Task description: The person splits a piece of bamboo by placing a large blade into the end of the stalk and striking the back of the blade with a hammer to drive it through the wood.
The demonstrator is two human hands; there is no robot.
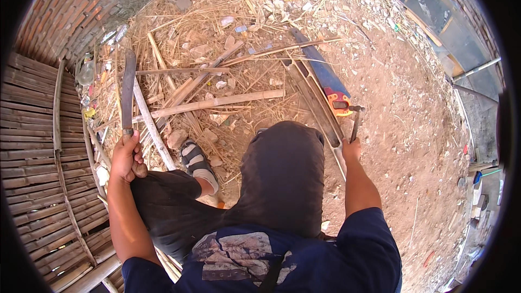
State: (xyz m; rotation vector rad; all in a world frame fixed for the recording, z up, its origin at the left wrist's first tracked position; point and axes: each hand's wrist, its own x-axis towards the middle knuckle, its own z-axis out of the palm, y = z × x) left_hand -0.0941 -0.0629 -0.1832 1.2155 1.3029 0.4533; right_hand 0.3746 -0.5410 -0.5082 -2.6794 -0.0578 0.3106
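My left hand (126, 156) is wrapped round the wooden handle of a machete (129, 87), whose dark blade points away from me, above my left knee. On the right, my right hand (351, 150) grips a hammer (355, 122) by its handle, the head at the far end. Just beyond the hammer lies a handsaw (324, 70) with a blue blade and a red and yellow handle. Split bamboo lengths (315, 103), hollow side up, rest on the ground beside the saw, running back toward my right hand.
Bamboo strips (217, 101) and a pale pole (152, 122) lie crossed over straw and stones in front of me. A slatted bamboo wall (32, 157) stands close on my left, a brick wall (59, 11) behind it. Dark panels (434, 8) lean at the far right.
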